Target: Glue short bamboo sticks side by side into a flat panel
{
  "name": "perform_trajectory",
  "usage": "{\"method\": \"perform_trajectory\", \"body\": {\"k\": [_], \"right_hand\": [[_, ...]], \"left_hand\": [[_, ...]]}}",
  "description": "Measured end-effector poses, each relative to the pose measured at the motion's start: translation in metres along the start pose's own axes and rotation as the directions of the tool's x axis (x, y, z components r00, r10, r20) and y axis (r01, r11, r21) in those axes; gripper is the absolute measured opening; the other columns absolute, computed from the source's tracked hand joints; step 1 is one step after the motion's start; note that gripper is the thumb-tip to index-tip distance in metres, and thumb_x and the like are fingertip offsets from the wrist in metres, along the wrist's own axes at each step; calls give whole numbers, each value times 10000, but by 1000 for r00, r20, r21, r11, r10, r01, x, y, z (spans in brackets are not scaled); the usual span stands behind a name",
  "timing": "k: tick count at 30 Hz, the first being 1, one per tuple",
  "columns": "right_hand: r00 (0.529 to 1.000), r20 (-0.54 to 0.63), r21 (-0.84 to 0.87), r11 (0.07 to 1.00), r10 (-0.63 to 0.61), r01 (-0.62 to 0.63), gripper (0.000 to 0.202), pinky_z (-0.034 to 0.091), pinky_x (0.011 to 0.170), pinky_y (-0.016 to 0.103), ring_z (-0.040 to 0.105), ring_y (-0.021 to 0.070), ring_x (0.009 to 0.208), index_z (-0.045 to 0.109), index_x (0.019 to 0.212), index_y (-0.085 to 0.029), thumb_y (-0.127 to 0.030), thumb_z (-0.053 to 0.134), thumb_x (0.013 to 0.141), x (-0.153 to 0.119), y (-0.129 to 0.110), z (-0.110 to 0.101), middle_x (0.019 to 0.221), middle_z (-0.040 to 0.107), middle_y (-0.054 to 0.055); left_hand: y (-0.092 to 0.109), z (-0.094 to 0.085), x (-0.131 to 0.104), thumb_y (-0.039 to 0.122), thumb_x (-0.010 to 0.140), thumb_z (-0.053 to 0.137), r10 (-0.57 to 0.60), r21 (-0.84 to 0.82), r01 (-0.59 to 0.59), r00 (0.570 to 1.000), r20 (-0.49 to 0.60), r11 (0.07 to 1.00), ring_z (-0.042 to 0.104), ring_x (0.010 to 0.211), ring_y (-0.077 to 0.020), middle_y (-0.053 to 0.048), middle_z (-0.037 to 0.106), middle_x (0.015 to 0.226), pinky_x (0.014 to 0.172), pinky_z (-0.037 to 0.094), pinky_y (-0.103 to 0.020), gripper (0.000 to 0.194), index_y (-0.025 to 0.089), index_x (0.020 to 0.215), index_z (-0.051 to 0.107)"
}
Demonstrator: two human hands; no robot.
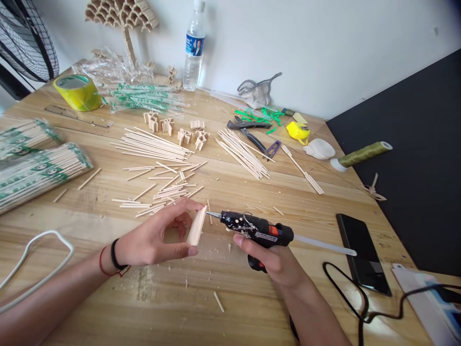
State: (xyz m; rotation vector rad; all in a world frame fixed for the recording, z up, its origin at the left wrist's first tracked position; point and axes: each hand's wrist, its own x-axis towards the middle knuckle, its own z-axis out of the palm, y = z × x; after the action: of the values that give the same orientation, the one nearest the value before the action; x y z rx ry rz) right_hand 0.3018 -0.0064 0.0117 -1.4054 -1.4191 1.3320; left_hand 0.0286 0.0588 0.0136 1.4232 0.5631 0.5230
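Observation:
Between the thumb and fingers of my left hand (pixel 162 235) is a small flat wooden piece (pixel 197 227), held tilted above the table. My right hand (pixel 275 259) is wrapped round a black glue gun (pixel 257 228), with a clear glue stick (pixel 326 244) poking out of its back. The gun's metal nozzle points left, at the upper end of the wooden piece; whether they touch I cannot tell. Short cut sticks (pixel 173 192) lie scattered just beyond my left hand. Longer sticks form two piles, one at the centre left (pixel 154 146) and one farther right (pixel 243 154).
Small stick assemblies (pixel 184 137), pliers (pixel 254 139) and a yellow tape measure (pixel 298 132) lie farther back. A bottle (pixel 194 48) stands by the wall. Packaged sticks (pixel 43 173) are at left. A phone (pixel 363 252) and black cable (pixel 345 288) are at right.

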Motion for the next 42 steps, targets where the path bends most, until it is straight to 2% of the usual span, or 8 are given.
{"method": "perform_trajectory", "body": {"k": [15,21,27,33,37,42], "right_hand": [[1000,-21,-5,1000,15,-15,394,428,596,296,460,169,614,546,655,-227,-497,693,902,1,2,0,629,483,-17],[998,-43,-16,999,42,-42,347,452,637,308,507,188,667,605,690,-222,-490,704,888,1,4,-1,680,539,2],[999,10,10,999,54,-54,445,385,597,303,405,152,595,489,650,-232,-531,658,932,4,-4,1,622,419,-36],[992,-129,-96,995,7,-20,396,450,661,311,534,179,670,571,718,-225,-539,686,931,8,-8,-1,685,543,-16],[973,-224,-195,981,-49,4,279,507,718,312,604,193,742,693,935,-218,-466,794,855,14,-8,-3,831,648,10],[981,-163,-303,951,-110,56,350,502,711,298,596,188,755,745,1118,-228,-400,824,824,25,-13,-2,876,613,2]], "left_hand": [[1,0,-2,223,927,747,12,0,-12,1000,13,1000,612,949,-187,-47,566,1155,820,512,-314,579,292,1449,507],[1,0,-2,191,920,744,12,-8,-12,1000,18,1000,609,959,-178,-38,560,1171,840,506,-313,569,297,1431,519],[1,-1,-1,208,915,750,-26,-11,26,999,21,1000,611,955,-182,-41,564,1138,836,504,-310,580,273,1441,514],[0,-2,0,238,908,755,-28,11,28,1000,12,1000,596,961,-182,-50,547,1181,848,506,-317,574,276,1433,527],[-1,-3,-1,278,900,754,-15,43,15,1000,5,999,591,1004,-201,-59,538,1212,875,500,-332,542,261,1399,543],[1,-5,-2,315,864,768,-1,166,-7,999,43,986,594,1031,-235,-55,560,1170,882,491,-350,519,248,1341,575]]}}
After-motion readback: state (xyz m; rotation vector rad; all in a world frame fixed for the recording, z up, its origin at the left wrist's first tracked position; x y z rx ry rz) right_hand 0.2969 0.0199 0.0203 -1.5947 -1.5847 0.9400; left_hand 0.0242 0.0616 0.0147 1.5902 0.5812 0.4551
